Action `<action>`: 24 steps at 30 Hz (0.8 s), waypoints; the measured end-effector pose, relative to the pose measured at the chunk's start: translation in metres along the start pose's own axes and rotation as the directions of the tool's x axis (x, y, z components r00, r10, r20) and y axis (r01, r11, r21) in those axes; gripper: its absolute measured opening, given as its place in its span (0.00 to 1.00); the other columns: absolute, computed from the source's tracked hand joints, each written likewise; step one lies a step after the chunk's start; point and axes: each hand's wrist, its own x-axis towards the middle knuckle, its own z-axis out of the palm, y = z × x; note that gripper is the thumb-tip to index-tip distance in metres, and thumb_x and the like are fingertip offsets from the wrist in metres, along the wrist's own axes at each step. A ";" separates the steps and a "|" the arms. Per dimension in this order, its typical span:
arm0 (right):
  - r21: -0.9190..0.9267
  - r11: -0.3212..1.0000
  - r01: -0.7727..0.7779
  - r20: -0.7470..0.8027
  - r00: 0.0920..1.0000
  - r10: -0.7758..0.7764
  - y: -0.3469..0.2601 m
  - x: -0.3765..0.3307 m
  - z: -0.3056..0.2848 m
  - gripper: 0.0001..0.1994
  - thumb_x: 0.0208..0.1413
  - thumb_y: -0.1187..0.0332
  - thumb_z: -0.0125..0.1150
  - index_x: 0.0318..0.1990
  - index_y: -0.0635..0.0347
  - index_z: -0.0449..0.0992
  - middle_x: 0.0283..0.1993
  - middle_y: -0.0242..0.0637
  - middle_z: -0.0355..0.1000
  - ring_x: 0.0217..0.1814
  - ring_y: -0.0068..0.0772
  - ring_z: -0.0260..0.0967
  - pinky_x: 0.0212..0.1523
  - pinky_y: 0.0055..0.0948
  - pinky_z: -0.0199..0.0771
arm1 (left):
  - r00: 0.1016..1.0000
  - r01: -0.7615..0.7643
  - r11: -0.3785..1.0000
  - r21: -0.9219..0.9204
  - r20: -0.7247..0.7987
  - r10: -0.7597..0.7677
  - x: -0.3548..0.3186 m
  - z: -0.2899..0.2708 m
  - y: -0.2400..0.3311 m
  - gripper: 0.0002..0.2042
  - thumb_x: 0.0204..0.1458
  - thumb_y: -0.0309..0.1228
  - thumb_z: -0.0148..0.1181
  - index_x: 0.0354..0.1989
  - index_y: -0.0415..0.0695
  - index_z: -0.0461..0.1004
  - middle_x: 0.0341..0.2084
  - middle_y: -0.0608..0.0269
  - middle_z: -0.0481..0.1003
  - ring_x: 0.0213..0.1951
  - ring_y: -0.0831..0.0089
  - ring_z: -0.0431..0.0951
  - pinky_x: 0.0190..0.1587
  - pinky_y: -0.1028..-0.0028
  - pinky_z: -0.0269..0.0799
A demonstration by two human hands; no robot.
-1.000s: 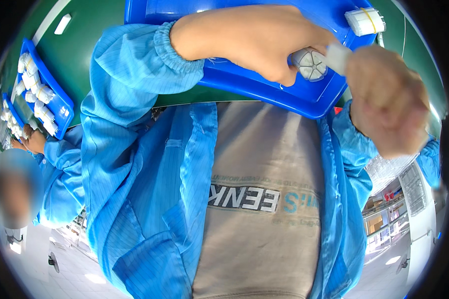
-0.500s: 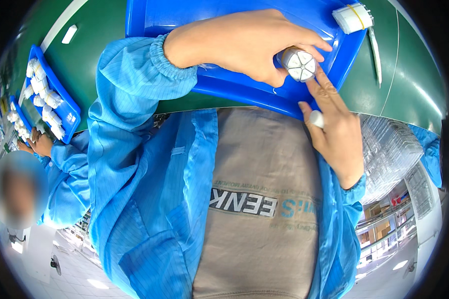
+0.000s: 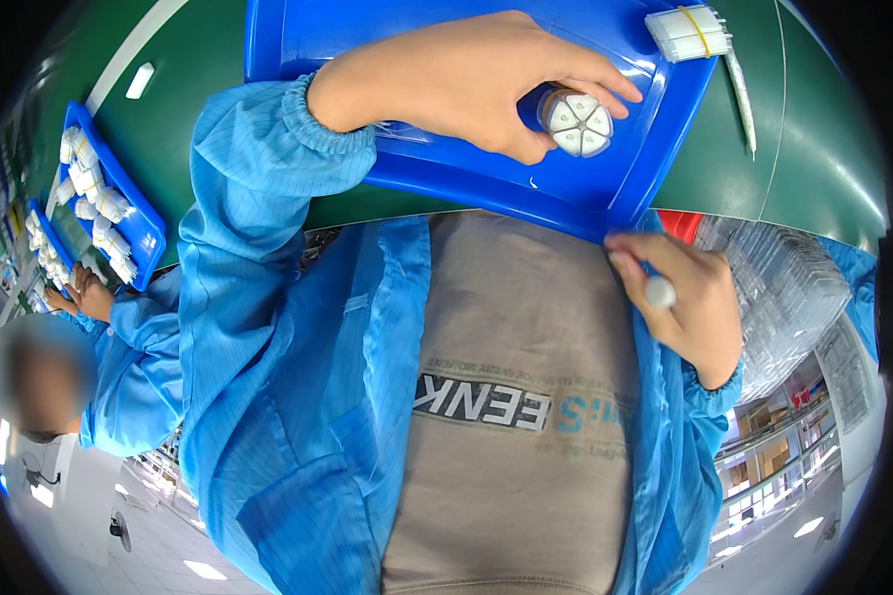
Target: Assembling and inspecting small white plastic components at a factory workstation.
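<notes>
We see the left hand curled around a round bundle of white pieces, fingers one side and thumb the other, over the right part of the big blue tray. The bundle's wedge-shaped ends face up toward us. Below that tray's right corner, we find the right hand closed around a small white rod; it points end-on and is slightly blurred, so we can't quite tell what it is. By the tray's far right corner we see a banded bundle of white strips, with a thin white stick just right of the tray on the green table. Well left of the tray is a smaller blue tray bearing white bundles, beside a co-worker's hands.
</notes>
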 end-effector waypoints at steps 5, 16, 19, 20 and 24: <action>-0.069 0.991 0.114 -0.261 0.957 -0.129 -0.008 0.012 0.000 0.13 0.56 0.72 0.68 0.49 0.59 0.84 0.57 0.39 0.80 0.48 0.39 0.83 0.44 0.30 0.85 | 0.999 0.048 0.998 0.032 -0.013 -0.048 0.001 -0.005 0.008 0.31 0.51 0.32 0.67 0.66 0.44 0.70 0.58 0.53 0.78 0.57 0.58 0.79 0.59 0.64 0.71; 0.006 0.972 0.236 -0.261 0.939 -0.226 -0.007 0.005 0.025 0.13 0.59 0.66 0.68 0.49 0.61 0.82 0.54 0.45 0.81 0.38 0.45 0.83 0.37 0.37 0.84 | 0.959 0.096 0.963 0.254 -0.282 -0.021 0.000 -0.020 0.021 0.24 0.49 0.34 0.73 0.56 0.46 0.79 0.50 0.56 0.82 0.49 0.59 0.84 0.52 0.67 0.77; -0.189 0.981 -0.041 -0.271 0.962 -0.012 -0.012 0.005 0.033 0.12 0.59 0.65 0.68 0.46 0.62 0.82 0.54 0.46 0.80 0.37 0.45 0.83 0.34 0.36 0.84 | 0.919 -0.074 0.995 0.063 -0.384 0.093 -0.004 -0.021 0.035 0.23 0.46 0.31 0.76 0.54 0.45 0.81 0.49 0.55 0.83 0.47 0.61 0.84 0.49 0.68 0.79; -0.163 0.986 0.023 -0.262 0.963 -0.066 -0.014 0.003 0.032 0.11 0.60 0.65 0.68 0.44 0.61 0.82 0.51 0.47 0.81 0.35 0.44 0.83 0.31 0.36 0.83 | 0.919 -0.001 0.983 0.182 -0.386 0.072 -0.007 -0.025 0.034 0.24 0.44 0.29 0.78 0.52 0.43 0.82 0.46 0.56 0.83 0.44 0.66 0.84 0.48 0.71 0.79; 0.023 0.985 0.170 -0.110 0.980 -0.166 -0.015 0.000 0.039 0.08 0.60 0.67 0.68 0.42 0.62 0.81 0.37 0.45 0.83 0.33 0.43 0.82 0.31 0.34 0.82 | 0.939 0.146 0.970 0.195 -0.336 -0.074 -0.022 -0.054 0.043 0.22 0.45 0.28 0.79 0.51 0.43 0.82 0.44 0.61 0.83 0.43 0.75 0.80 0.49 0.74 0.75</action>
